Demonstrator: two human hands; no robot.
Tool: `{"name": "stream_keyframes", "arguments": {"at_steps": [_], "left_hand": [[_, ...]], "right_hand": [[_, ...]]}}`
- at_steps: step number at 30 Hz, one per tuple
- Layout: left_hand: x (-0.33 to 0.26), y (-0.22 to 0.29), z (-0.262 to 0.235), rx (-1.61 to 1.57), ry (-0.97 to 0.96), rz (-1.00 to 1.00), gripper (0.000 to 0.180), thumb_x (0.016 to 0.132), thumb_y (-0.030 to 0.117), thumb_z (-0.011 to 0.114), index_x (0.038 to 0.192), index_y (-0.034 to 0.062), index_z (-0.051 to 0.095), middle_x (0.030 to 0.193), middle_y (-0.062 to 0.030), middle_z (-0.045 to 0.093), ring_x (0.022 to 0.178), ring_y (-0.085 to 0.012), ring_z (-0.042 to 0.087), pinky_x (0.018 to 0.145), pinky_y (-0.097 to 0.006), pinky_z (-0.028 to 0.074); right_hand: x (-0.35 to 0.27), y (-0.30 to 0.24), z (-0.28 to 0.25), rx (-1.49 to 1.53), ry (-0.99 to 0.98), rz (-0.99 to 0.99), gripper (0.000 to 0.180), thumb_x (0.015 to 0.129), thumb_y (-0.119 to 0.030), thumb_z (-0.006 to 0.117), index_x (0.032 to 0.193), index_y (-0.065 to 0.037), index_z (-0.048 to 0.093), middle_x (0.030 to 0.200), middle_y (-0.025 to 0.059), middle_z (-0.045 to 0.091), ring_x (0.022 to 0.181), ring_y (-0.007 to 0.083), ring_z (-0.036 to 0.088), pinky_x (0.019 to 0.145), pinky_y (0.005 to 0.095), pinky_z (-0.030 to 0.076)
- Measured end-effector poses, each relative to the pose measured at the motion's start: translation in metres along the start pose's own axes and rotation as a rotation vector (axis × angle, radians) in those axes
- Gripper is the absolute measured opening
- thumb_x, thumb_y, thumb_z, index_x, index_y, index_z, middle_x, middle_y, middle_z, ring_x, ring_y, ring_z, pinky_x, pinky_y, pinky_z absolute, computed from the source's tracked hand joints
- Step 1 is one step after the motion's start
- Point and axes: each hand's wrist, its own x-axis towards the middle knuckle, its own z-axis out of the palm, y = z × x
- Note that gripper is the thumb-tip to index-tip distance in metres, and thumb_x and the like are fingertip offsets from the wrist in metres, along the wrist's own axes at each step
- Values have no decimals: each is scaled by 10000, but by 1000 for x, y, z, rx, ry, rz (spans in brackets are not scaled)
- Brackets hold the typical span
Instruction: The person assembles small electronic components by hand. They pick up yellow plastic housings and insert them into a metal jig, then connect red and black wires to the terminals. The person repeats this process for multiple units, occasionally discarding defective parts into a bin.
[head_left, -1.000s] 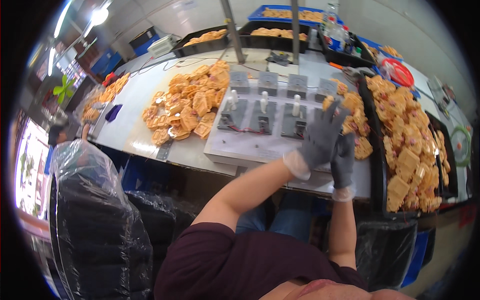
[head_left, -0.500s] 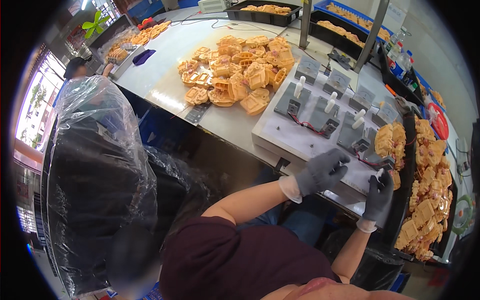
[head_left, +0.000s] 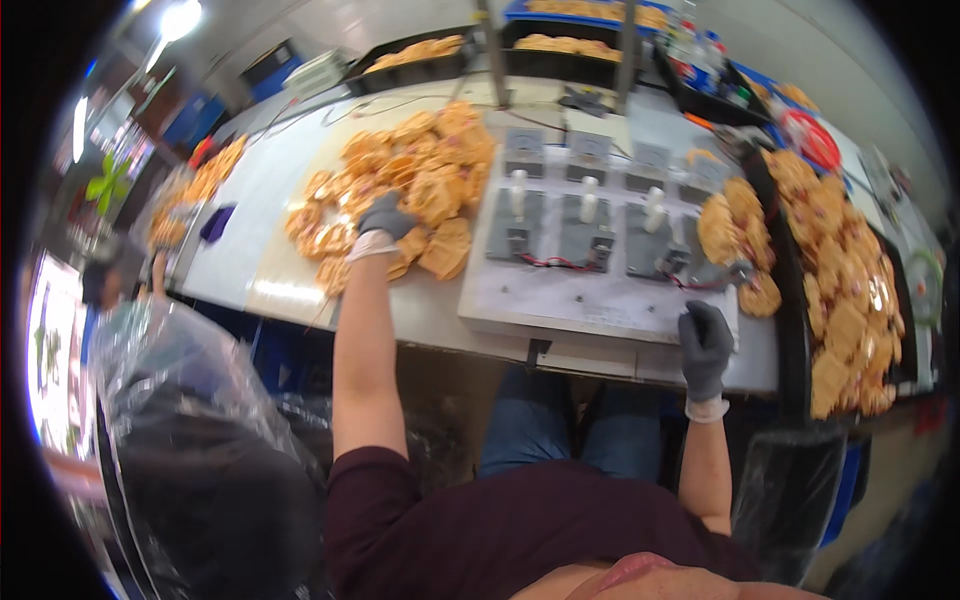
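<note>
My left hand [head_left: 388, 218], in a grey glove with a pale cuff, reaches onto a heap of orange-tan moulded plastic parts [head_left: 440, 195] on the table. Its fingertips are blurred against the parts, so any grip is unclear. By the front right corner of a white test fixture [head_left: 545, 300] is my right hand [head_left: 705, 342], gloved alike, its fingers curled in. Whatever they may hold is hidden. Grey blocks with white upright handles [head_left: 590, 205] and red and black wires stand in a row on the fixture, with small dial meters [head_left: 588, 155] behind them.
Right of the fixture stands a black tray [head_left: 785, 300] heaped with more tan parts; a few parts [head_left: 735, 235] lie beside it. Metal posts [head_left: 495, 60] rise at the back, near filled trays and bottles [head_left: 700, 60]. A plastic-covered chair [head_left: 200, 400] is at the left.
My left hand has moved from the fixture's front edge left and away onto the heap. My right hand stays near the fixture's right end, fingers more curled. The whole view has turned.
</note>
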Motion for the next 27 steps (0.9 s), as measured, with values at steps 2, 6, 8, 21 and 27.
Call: {"name": "stream_keyframes", "arguments": {"at_steps": [2,6,8,21,27], "left_hand": [[16,-13,6,36,-34,-12,803,608,432,807,1250,34,534,1247,-210,551,1190,-332,506,994,-370,399],[3,-8,-13,34,31,39,722,626,391,807,1209,38,569,1203,-209,579,1165,-339,523,975,-383,409],[-11,3,-32,-115,162,-8,694,655,338,791,1229,33,548,1162,-211,601,1131,-297,551,956,-372,426],[-239,164,-24,-1448,-105,371,590,757,54,659,1288,-37,418,1203,-120,507,1124,-196,501,974,-327,409],[-238,138,-27,-1486,-512,456,585,728,108,662,1262,-20,459,1197,-110,538,1091,-203,536,955,-325,421]], "right_hand": [[4,-9,0,-42,1,-9,134,785,-21,653,917,-12,632,755,19,591,631,73,516,584,224,434],[5,-13,-5,-12,-31,58,133,786,-30,657,916,-15,637,764,27,611,641,72,539,588,222,442],[0,-17,-7,75,-16,120,128,791,-23,650,918,-11,637,773,32,618,659,72,552,603,220,452],[-35,-133,88,761,-202,255,558,887,-143,552,1356,30,304,1128,108,535,1029,145,517,892,294,437],[10,-120,61,745,-696,426,461,891,-177,541,1284,22,407,1059,91,555,1001,127,526,872,282,441]]}}
